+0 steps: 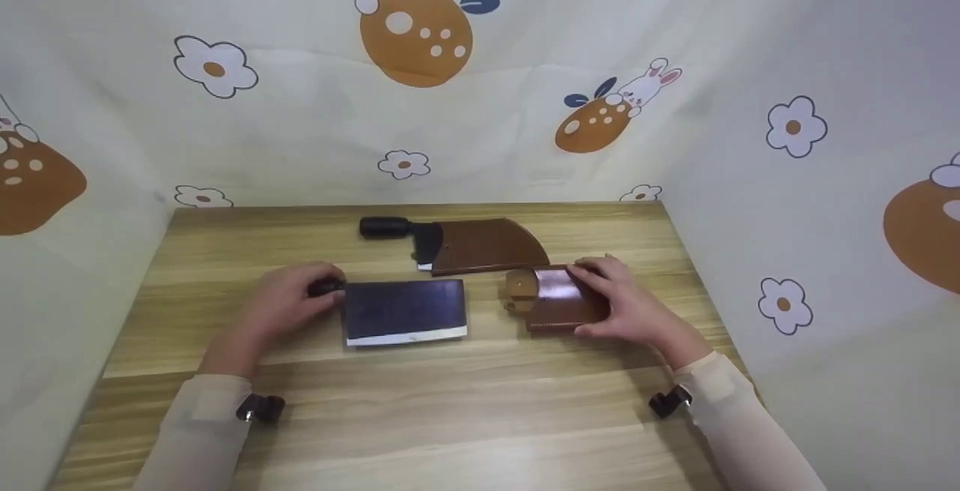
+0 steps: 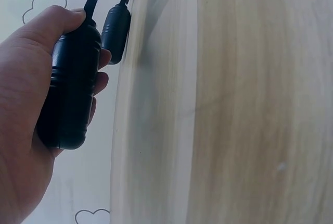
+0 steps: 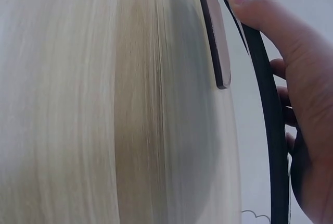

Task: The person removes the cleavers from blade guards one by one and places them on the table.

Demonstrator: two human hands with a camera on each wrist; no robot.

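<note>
My left hand (image 1: 289, 302) grips the black handle (image 2: 73, 86) of a cleaver, its thumb lying along the top near the blade. The dark rectangular blade (image 1: 405, 309), with a bright cutting edge towards me, points right. On the other side, my right hand (image 1: 626, 300) holds a brown leather knife sheath (image 1: 551, 297) by its right part, thumb at the near edge and fingers over the far one. The sheath's mouth, with a loose strap (image 1: 519, 283), faces the blade across a short gap. In the right wrist view the sheath's dark edge (image 3: 268, 109) stands upright beside the palm.
Behind both hands a second, curved knife lies in its own brown sheath (image 1: 487, 245), its black handle (image 1: 384, 227) pointing left. The wooden table (image 1: 450, 416) is bordered at the back and sides by a patterned cloth (image 1: 300, 131). Small black cameras (image 1: 261, 406) sit on both wrists.
</note>
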